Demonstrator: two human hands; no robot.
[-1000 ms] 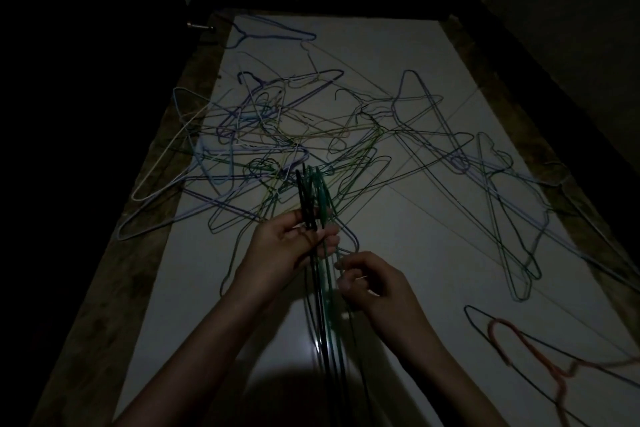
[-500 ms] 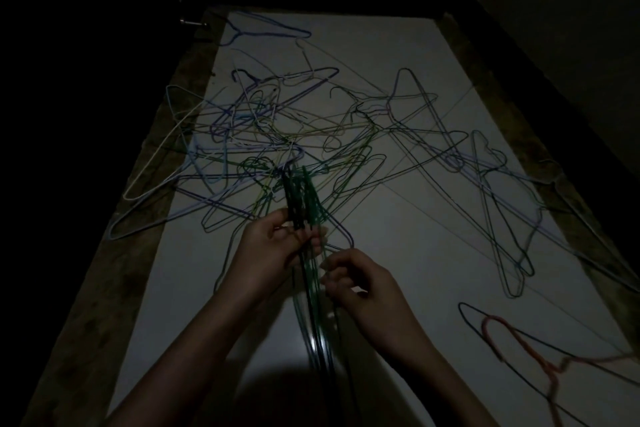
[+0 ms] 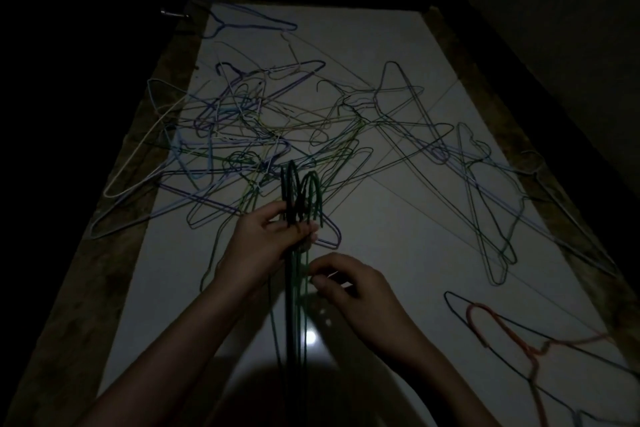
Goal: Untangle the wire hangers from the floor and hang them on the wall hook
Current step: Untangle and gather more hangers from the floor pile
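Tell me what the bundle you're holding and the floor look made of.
Bundle: thin wire, seemingly metal under a matte green or dark coating; the strands are slender and keep their bent hook shapes. Floor: pale glossy tile, probably; it mirrors a light spot, and thin straight lines cross it.

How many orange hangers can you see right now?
1: the orange hanger lies on the floor at lower right, apart from the main tangle. The dim pile may hide others.
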